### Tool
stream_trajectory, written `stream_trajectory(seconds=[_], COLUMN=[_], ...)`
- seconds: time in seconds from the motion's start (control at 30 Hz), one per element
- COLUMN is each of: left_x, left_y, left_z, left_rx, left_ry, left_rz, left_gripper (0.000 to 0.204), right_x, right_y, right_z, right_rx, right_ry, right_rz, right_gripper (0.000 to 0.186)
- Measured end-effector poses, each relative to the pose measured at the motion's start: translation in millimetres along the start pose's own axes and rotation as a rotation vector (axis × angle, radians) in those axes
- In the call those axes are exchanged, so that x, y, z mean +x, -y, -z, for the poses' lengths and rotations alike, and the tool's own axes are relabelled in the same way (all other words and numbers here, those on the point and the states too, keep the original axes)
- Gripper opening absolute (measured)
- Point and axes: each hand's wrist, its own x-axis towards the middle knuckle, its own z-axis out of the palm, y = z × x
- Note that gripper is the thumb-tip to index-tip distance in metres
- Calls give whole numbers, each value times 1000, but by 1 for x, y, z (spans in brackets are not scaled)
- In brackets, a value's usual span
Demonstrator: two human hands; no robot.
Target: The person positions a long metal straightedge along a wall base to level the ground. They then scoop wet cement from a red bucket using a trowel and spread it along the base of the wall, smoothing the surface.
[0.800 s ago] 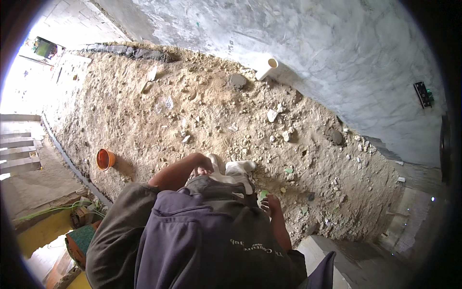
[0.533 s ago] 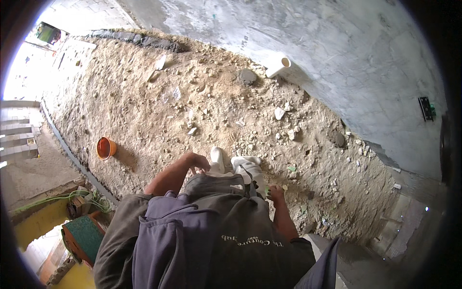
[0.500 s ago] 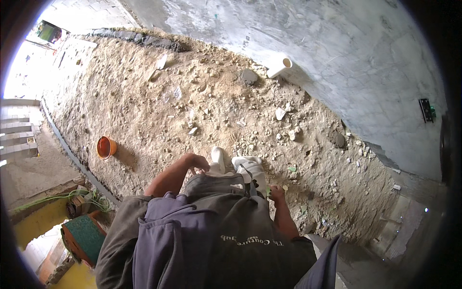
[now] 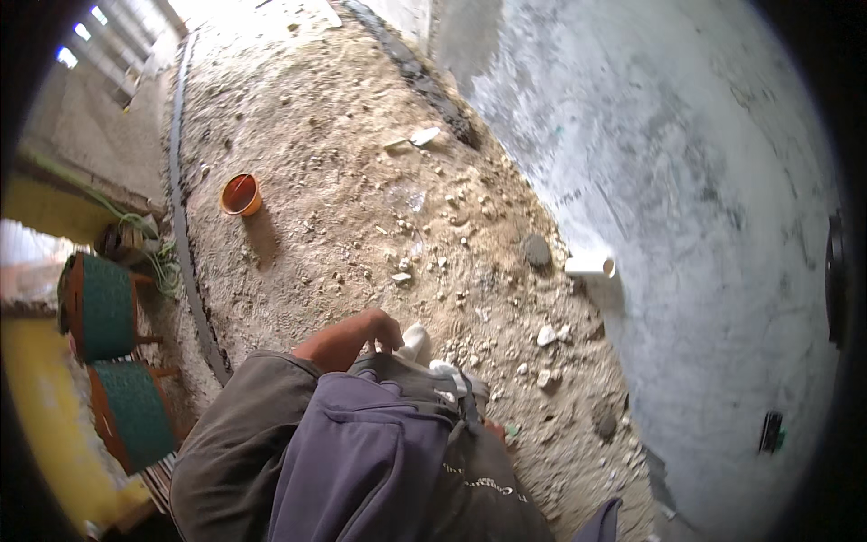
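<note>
From my head view, I identify a dark grey cloth shirt (image 4: 239,406) with pale lettering. Its front hem hangs just beside the curled left hand (image 4: 386,331); I cannot confirm contact. The shirt hides most of the right hand (image 4: 494,429). A white, rounded-toe shoe (image 4: 414,337) stands on pale, stony earth (image 4: 307,280) just beyond the left hand, toe forward, heel end covered. A small, pale green fragment (image 4: 512,431) lies near the right hand; I cannot determine its material.
</note>
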Motion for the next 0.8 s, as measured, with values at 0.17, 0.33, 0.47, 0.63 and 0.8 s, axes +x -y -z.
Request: stream_trajectory(seconds=[0.17,0.33,0.47,0.63,0.8], left_x=[17,-1,-7,-6,3], left_y=[41,42,49,61,75], left_z=[-3,-8,-14,-20,-20], left_rx=[-46,-92,-115,-135,-209], left_ry=[34,-4,31,-4,43], left_rz=[50,58,73,75,89], left_gripper=[45,45,42,41,44], right_x=[-26,-53,-49,-39,-62], right_y=[80,126,121,106,123], right_z=[4,6,0,-1,-2], right_rx=[-157,-255,-220,-245,-167], right_ry=[121,127,89,182,146], right_rz=[-111,-122,-52,74,-8], right_gripper=[45,45,46,46,45])
